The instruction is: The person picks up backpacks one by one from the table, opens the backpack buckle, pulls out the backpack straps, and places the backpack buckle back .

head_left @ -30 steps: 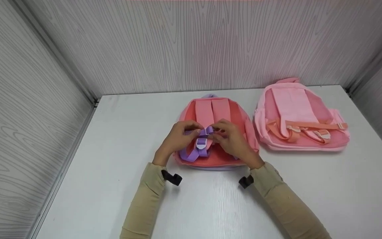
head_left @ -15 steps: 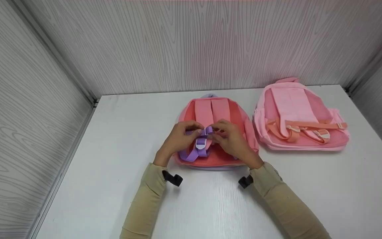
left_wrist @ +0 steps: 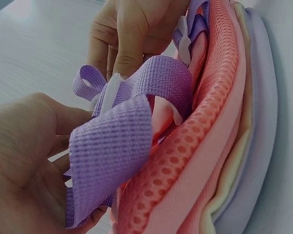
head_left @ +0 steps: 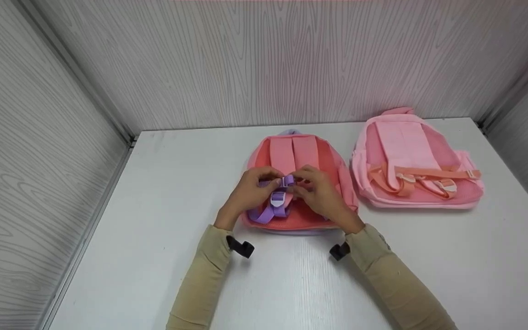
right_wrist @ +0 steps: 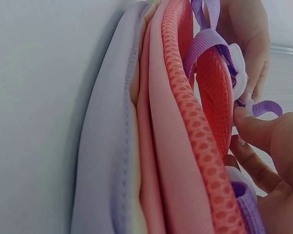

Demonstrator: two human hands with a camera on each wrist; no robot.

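A small coral-pink backpack [head_left: 307, 217] lies on the table, its mesh back panel and shoulder straps facing up. Above the panel, my left hand [head_left: 249, 190] pinches a purple webbing strap [left_wrist: 112, 156] between thumb and fingers. Opposite it, my right hand [head_left: 321, 192] pinches the white slider buckle [left_wrist: 110, 95] threaded on that strap. A short purple loop [right_wrist: 267, 108] stands out of this buckle in the right wrist view. Just below the hands rests a second white buckle [head_left: 278, 199] with its own purple webbing. My fingers partly hide the first buckle in the head view.
To the right lies a light pink backpack [head_left: 408, 142] with orange webbing straps [head_left: 445, 173] and white buckles. Wood-grain panels [head_left: 264, 64] enclose the white table [head_left: 177, 183] at the back and sides.
My left hand has shifted slightly right, bringing its fingers closer to the buckle. The right hand stays almost still, and both backpacks keep their places.
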